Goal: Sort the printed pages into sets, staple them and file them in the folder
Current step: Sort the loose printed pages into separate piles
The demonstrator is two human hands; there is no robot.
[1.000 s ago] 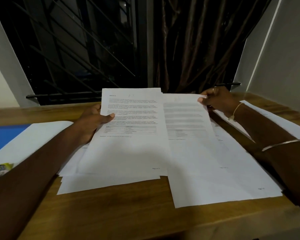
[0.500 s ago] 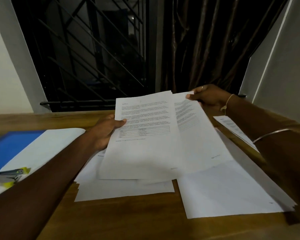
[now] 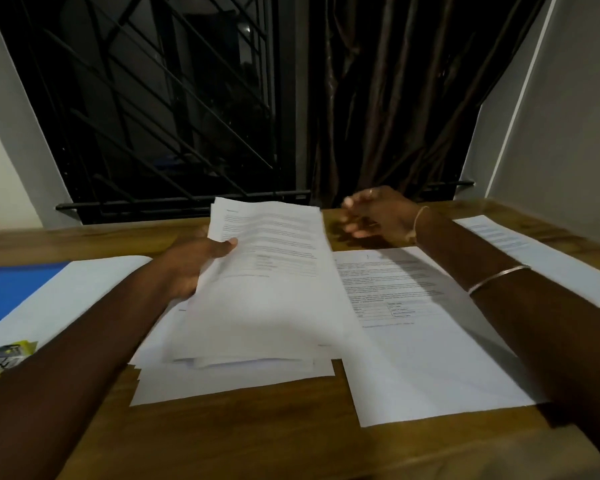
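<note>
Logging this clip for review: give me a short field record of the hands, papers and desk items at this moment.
left hand: holds a sheaf of pages, raised above a pile on the desk
right hand: free, fingers loose, blurred
right pile: flat, printed side up
far right sheet: flat, apart
blue folder: left edge, partly under paper

Printed pages point(image 3: 267, 289) lifted, tilted; second stack point(image 3: 426, 341) flat beside; blue folder point(image 3: 11, 289) far left.

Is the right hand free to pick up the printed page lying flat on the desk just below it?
Probably yes. The right hand is empty with fingers loose, hovering just beyond the flat page, and nothing lies on that page.
</note>
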